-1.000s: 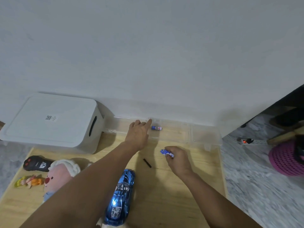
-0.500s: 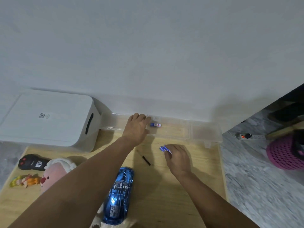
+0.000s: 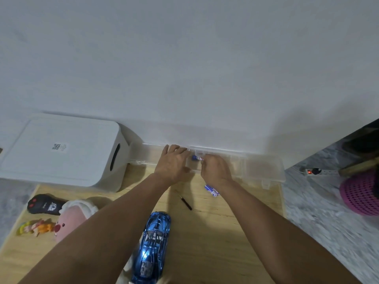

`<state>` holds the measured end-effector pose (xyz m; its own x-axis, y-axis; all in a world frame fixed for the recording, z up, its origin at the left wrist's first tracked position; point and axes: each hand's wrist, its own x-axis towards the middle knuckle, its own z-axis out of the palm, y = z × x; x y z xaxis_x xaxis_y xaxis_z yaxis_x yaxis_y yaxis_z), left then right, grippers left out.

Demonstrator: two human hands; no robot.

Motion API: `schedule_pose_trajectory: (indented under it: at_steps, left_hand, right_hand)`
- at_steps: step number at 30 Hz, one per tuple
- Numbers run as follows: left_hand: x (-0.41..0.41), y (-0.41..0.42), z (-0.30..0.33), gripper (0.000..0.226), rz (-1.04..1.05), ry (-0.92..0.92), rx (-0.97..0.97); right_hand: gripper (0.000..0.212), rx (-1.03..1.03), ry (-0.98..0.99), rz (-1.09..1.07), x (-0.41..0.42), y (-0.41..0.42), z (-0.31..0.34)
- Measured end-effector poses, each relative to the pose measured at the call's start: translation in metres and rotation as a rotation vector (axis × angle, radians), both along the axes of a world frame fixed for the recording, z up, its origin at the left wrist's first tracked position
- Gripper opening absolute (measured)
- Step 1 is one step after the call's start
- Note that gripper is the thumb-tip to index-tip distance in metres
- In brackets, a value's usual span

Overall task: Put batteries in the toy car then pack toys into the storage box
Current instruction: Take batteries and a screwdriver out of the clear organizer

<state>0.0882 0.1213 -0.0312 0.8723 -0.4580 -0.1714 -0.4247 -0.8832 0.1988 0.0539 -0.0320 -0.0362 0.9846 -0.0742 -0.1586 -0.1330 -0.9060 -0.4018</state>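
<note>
A clear plastic case [image 3: 264, 171] lies open against the wall. My left hand [image 3: 174, 160] rests flat on its left part with the fingers straight. My right hand [image 3: 216, 168] reaches into the case, and its curled fingertips pinch the right end of a blue battery [image 3: 196, 158]. Two more blue batteries [image 3: 212, 190] lie on the wooden board below my right wrist. Between my forearms, near the front edge, lies the shiny blue toy car [image 3: 152, 247]. The white storage box [image 3: 61, 148] stands closed at the left.
A small black screwdriver [image 3: 186, 202] lies mid-board. A black remote control [image 3: 44, 204], a pink plush [image 3: 71, 216] and a small doll [image 3: 34, 227] lie at the left. On the floor to the right are a power strip [image 3: 311, 171] and a pink basket [image 3: 361, 193].
My right hand set its batteries down on the board and moved up into the clear case to the single battery. My left hand stayed on the case, shifting slightly.
</note>
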Motion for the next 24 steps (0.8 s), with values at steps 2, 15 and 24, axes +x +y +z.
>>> schedule_pose_trajectory:
  at_steps: [2, 15, 24]
  left_hand:
    - [0.001, 0.000, -0.001, 0.059, -0.004, 0.001, 0.012]
    - [0.004, 0.000, -0.005, 0.065, -0.017, -0.007, 0.050]
    - [0.002, -0.003, -0.004, 0.063, -0.002, -0.006, 0.060]
  right_hand:
    - [0.021, -0.052, 0.134, -0.004, 0.008, 0.000, 0.002]
    - [0.030, -0.025, 0.185, -0.160, 0.024, 0.002, -0.007]
    - [0.024, 0.191, 0.133, -0.218, 0.008, -0.018, -0.011]
